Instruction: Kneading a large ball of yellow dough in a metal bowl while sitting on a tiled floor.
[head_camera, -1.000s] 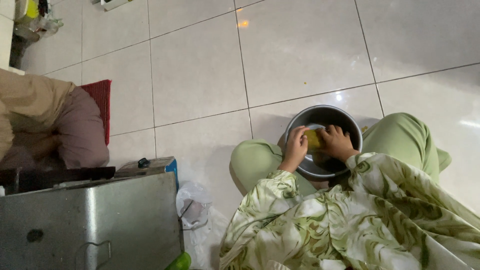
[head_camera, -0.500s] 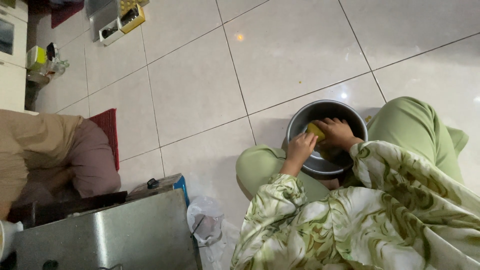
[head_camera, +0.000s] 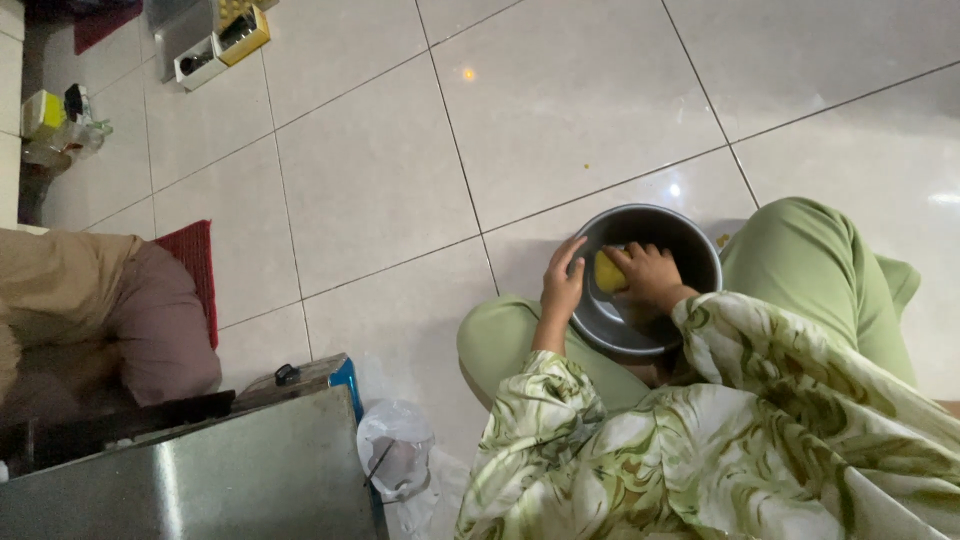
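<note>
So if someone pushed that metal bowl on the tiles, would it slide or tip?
The metal bowl would probably slide: the tile floor looks glossy. Its rounded wall suggests it could rock, which may be why the left hand grips its rim. It looks thin, so likely light.

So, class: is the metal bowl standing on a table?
No: the metal bowl sits on the tiled floor between the person's knees, with the left hand on its rim and the right hand inside holding a yellow piece.

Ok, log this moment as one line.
left hand: grips bowl rim | right hand: holds yellow sponge inside metal bowl | bowl on tiled floor between knees
</note>
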